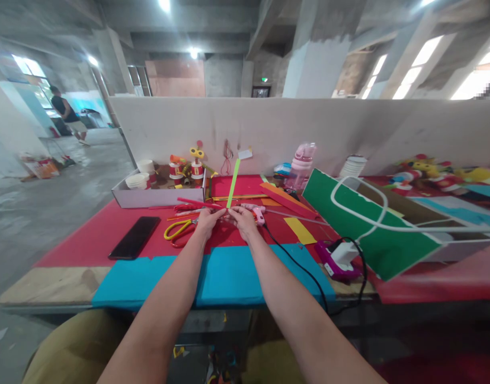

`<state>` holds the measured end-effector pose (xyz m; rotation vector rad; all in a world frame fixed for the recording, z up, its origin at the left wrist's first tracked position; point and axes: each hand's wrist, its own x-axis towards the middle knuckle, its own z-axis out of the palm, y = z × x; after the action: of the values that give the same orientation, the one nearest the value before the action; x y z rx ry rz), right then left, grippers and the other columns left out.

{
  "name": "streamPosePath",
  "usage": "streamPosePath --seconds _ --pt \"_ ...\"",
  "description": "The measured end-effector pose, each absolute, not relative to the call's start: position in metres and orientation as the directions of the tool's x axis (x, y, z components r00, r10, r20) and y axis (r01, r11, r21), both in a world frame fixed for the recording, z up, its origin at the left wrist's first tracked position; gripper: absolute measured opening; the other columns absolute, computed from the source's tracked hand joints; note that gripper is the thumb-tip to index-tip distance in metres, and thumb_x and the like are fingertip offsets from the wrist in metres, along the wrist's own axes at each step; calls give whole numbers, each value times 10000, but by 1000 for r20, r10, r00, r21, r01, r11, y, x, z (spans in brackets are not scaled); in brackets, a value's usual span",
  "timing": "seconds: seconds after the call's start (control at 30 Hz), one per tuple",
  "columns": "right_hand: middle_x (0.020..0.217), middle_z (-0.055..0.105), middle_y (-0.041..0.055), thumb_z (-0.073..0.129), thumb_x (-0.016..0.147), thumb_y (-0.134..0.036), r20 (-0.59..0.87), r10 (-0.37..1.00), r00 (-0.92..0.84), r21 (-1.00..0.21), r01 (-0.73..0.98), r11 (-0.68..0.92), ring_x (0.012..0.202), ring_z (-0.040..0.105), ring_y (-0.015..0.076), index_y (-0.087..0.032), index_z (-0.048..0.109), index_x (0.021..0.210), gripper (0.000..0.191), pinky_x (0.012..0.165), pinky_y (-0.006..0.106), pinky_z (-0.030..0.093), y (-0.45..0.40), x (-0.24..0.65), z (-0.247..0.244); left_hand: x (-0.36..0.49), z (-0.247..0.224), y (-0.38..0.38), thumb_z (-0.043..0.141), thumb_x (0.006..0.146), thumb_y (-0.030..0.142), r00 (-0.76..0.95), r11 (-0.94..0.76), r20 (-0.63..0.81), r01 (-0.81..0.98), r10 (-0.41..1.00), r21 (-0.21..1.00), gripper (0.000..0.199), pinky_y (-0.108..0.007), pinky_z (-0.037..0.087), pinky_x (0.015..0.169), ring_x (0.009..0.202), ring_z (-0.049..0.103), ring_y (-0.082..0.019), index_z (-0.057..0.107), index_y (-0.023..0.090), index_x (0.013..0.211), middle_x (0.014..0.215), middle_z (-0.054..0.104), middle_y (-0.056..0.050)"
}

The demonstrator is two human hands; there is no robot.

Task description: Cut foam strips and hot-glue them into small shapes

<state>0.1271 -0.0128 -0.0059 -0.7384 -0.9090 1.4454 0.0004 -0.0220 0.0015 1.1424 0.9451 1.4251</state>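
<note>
Both hands meet over the middle of the red-covered table point(85, 234). A narrow light green strip point(233, 184) stands up from between their fingertips. My left hand point(208, 220) is closed, its thumb and fingers pinching the strip's lower end. My right hand point(241, 218) pinches at the same end from the other side. Scissors with yellow handles point(177, 230) lie left of my left hand. A pink glue gun point(258, 214) lies against the right side of my right hand. A red strip point(197, 202) lies behind my left hand.
A black phone point(135, 238) lies at the left, near a box point(160, 197) of paper cups and figures. A pink bottle point(303, 165), green board point(368, 229), yellow paper point(299, 230) and purple power strip point(337, 261) with cables are at the right. A person point(66, 112) stands far left.
</note>
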Motion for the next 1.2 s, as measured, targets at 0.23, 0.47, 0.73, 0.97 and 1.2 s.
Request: streamPosePath --seconds 0.23,0.47,0.73,0.97,1.2 --pt "598 636 -29 811 548 -373 62 995 -78 -880 -474 18 572 616 110 -173 631 705 312 663 282 550 -11 126 -8 1 4 -26 798 559 360 -78 -154 141 -187 987 970 293 -258 456 538 521 573 -139 662 126 670 592 651 -34" --pt "565 630 -28 800 539 -396 124 992 -1 -914 -388 114 542 597 115 -171 637 690 317 616 271 526 -8 127 -12 0 -1 -22 767 602 413 -49 -133 127 -174 991 976 312 -250 439 524 483 535 -120 658 127 662 557 621 -26" --pt "571 639 -24 812 519 -411 103 994 -49 -905 -419 73 541 595 114 -177 637 686 336 620 269 526 -8 126 -11 -1 -1 -19 770 601 418 -22 -154 152 -191 988 969 324 -244 417 521 490 529 -117 654 120 653 548 608 -25" --pt "568 613 -33 805 523 -430 148 989 -9 -921 -365 135 542 580 109 -172 627 682 351 612 262 519 -10 127 -11 -1 -3 -18 771 603 394 -45 -178 173 -154 984 972 288 -242 403 521 506 533 -124 664 134 665 544 605 -17" --pt "556 624 -26 783 554 -427 209 978 -13 -921 -337 193 537 592 122 -181 629 663 309 621 270 508 -8 128 -12 -1 0 -20 750 626 460 2 -151 155 -210 988 966 353 -248 419 520 458 495 -102 615 135 596 511 573 -13"
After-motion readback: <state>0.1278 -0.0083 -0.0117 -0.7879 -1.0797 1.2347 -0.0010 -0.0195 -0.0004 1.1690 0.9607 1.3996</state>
